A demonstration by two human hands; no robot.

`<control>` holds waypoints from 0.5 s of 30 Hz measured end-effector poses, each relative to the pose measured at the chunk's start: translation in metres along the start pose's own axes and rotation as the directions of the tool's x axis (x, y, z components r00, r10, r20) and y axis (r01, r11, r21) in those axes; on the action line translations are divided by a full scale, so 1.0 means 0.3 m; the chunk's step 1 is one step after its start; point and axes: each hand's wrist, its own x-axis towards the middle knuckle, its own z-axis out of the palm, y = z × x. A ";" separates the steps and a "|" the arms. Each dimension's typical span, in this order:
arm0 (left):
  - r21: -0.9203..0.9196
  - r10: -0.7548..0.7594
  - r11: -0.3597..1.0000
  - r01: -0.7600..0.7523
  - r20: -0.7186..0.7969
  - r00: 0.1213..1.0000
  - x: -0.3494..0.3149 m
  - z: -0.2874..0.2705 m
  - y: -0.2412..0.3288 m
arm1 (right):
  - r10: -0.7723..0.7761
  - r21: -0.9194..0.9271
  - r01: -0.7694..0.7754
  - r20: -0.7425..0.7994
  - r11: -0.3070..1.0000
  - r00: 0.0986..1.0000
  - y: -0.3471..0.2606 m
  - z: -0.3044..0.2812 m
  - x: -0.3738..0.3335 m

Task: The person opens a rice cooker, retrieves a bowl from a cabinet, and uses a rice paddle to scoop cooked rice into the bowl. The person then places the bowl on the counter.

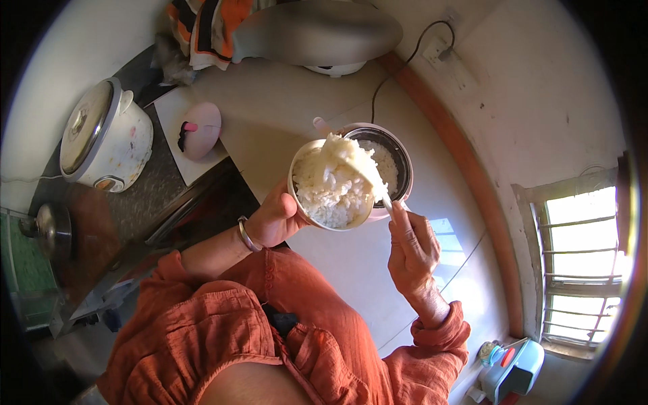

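My left hand [278,214] grips the side of a cream bowl [331,229] heaped with white cooked rice [332,192]. In my right hand [413,248] is the handle of a white rice paddle [369,174], with rice clinging to its blade over the bowl. Partly hidden behind the bowl stands a small pink rice cooker [407,145] with a dark inner pot. More rice [381,162] lies inside that pot. A pale pink handle or tab [321,125] sticks out at the cooker's far left side.
A large white cooker [111,138] with a lid stands on the dark counter at left, near a steel pot [54,228]. A pink lid [202,131] rests on the tiled worktop. A black cord [375,94] runs up to a wall socket. At right is a barred window [580,253].
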 end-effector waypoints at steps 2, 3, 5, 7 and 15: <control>0.023 -0.003 1.000 0.003 0.009 1.000 -0.001 0.009 0.017 | -0.052 -0.106 0.054 0.022 0.993 0.998 -0.012 -0.005 0.006; 0.033 -0.006 0.999 0.006 0.007 1.000 -0.004 0.014 0.024 | -0.077 -0.157 0.081 0.035 0.984 0.996 -0.019 -0.008 0.012; 0.057 0.004 0.998 -0.005 0.006 1.000 -0.005 0.013 0.028 | -0.139 -0.212 0.148 0.056 0.966 0.989 -0.029 -0.011 0.022; 0.086 0.030 0.996 -0.030 0.007 1.000 -0.002 0.009 0.025 | -0.178 -0.252 0.192 0.075 0.948 0.981 -0.045 -0.011 0.017; 0.044 0.024 0.999 -0.026 0.037 0.999 0.020 0.005 0.020 | 0.216 0.259 -0.234 0.096 0.937 0.972 -0.039 -0.073 0.077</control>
